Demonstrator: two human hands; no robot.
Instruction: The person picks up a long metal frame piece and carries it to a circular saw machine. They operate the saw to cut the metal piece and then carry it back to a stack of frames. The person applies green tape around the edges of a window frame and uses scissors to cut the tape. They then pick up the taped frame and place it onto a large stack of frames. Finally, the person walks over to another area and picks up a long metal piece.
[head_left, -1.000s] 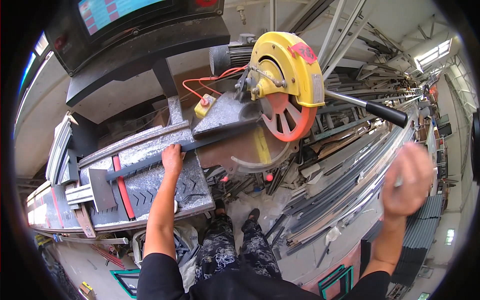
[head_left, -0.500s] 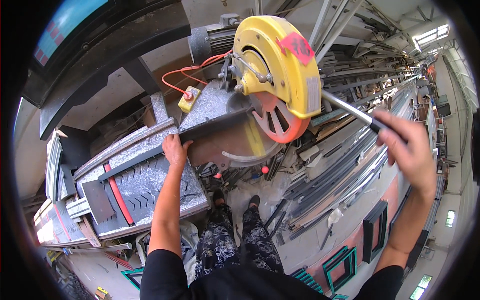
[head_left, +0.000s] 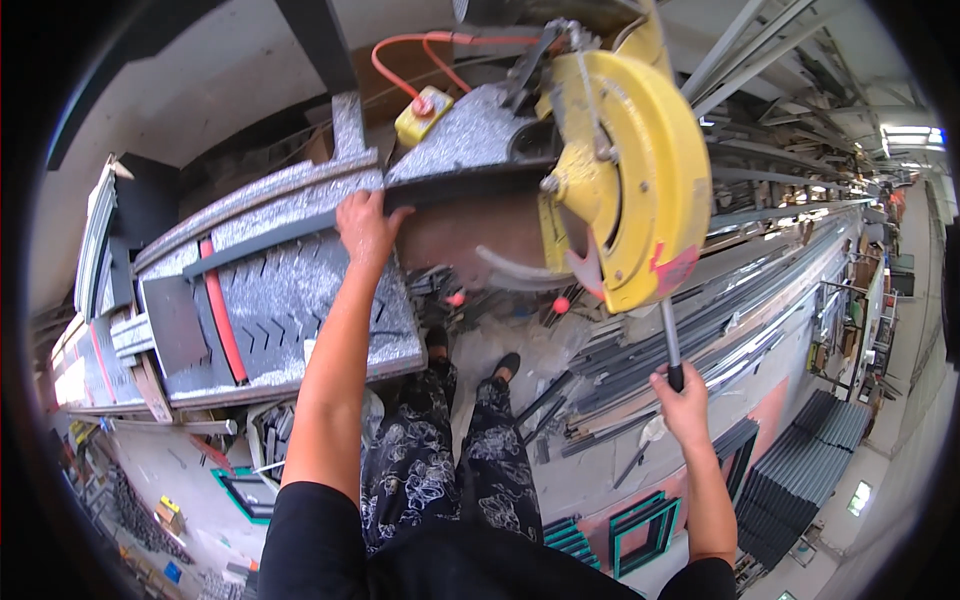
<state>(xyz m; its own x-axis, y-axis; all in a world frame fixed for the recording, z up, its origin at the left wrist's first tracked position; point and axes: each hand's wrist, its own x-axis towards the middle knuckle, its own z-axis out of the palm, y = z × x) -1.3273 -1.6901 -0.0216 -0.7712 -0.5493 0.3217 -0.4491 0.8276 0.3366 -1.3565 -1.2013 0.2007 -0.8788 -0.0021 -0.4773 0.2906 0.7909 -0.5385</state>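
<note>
A yellow cut-off saw with a round blade guard stands right of centre. Its silver lever points down toward me and ends in a black grip. My right hand is closed around that grip. On the saw's bench lies a long dark grey profile bar, running toward the blade. My left hand holds it down near the bench's inner end, fingers over the bar and thumb out to the side. Most of the blade is hidden by the guard, so I cannot tell whether it touches the bar.
A yellow switch box with an orange cable sits behind the bar. A red strip crosses the silvery bench. Two pink balls, one of them a pink knob, show below the saw. Long metal profiles lie in heaps at the right, near green frames.
My right hand has brought the lever down and toward me, and the saw head has tipped down with it. My left hand stays on the bar. The view has shifted somewhat.
</note>
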